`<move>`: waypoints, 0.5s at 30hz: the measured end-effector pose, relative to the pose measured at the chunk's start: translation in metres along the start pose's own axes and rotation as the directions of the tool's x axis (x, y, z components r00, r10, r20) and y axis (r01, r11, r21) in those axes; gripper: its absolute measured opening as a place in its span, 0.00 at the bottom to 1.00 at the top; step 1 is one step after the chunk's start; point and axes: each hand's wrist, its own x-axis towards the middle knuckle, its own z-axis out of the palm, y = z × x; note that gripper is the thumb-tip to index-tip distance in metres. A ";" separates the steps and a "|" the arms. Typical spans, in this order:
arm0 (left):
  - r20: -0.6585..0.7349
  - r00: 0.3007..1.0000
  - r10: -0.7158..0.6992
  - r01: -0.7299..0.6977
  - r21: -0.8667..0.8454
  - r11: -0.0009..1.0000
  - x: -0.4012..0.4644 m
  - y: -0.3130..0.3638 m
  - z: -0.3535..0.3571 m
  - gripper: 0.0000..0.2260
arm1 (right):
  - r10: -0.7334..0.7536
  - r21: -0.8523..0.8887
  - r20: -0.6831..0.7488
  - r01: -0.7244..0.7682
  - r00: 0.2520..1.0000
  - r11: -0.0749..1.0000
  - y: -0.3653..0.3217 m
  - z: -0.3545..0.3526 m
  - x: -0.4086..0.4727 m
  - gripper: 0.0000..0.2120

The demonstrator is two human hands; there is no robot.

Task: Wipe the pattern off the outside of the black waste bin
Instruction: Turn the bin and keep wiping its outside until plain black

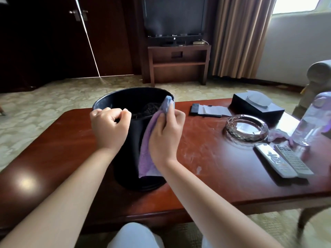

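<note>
While your left hand (109, 126) curls its fingers over the black waste bin (129, 140) rim, your right hand (165, 133) clamps the purple cloth (146, 154) against its side mid-wipe, so next drag down firmly.

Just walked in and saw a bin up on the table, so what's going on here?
A person is cleaning a black waste bin that stands on the wooden table. The left hand grips the bin's near rim, while the right hand presses a purple cloth against its outer side. No pattern shows on the part of the side in view.
</note>
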 end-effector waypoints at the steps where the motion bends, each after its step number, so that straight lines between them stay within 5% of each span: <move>1: 0.000 1.000 -0.001 0.001 0.003 1.000 0.000 0.000 0.000 0.20 | -0.037 -0.015 -0.018 0.037 0.999 0.999 0.000 0.004 -0.001 0.22; 3: 0.002 1.000 0.003 -0.003 0.006 1.000 0.000 0.000 0.001 0.19 | 0.005 -0.064 -0.080 -0.010 0.997 0.998 0.019 0.010 -0.009 0.21; 5: 0.000 1.000 0.017 -0.017 0.012 1.000 0.000 0.000 0.000 0.19 | 0.263 -0.074 -0.134 -0.275 0.955 0.959 0.050 0.009 -0.029 0.19; 8: -0.003 1.000 0.020 -0.020 0.022 1.000 -0.001 0.000 0.001 0.19 | 0.667 -0.201 -0.061 -0.663 0.743 0.721 0.096 -0.007 -0.065 0.17; 10: 0.002 1.000 0.019 -0.019 0.022 1.000 -0.001 0.000 0.001 0.19 | 0.760 -0.263 -0.014 -0.736 0.650 0.624 0.102 -0.015 -0.070 0.17; 12: 0.006 1.000 0.021 -0.021 0.019 1.000 0.000 0.001 0.001 0.19 | 0.682 -0.204 -0.013 -0.669 0.732 0.715 0.085 -0.015 -0.057 0.16; 15: 0.015 0.999 0.033 -0.033 0.020 0.999 0.000 0.001 -0.001 0.19 | 0.296 -0.095 -0.001 -0.294 0.955 0.951 0.034 -0.006 -0.033 0.15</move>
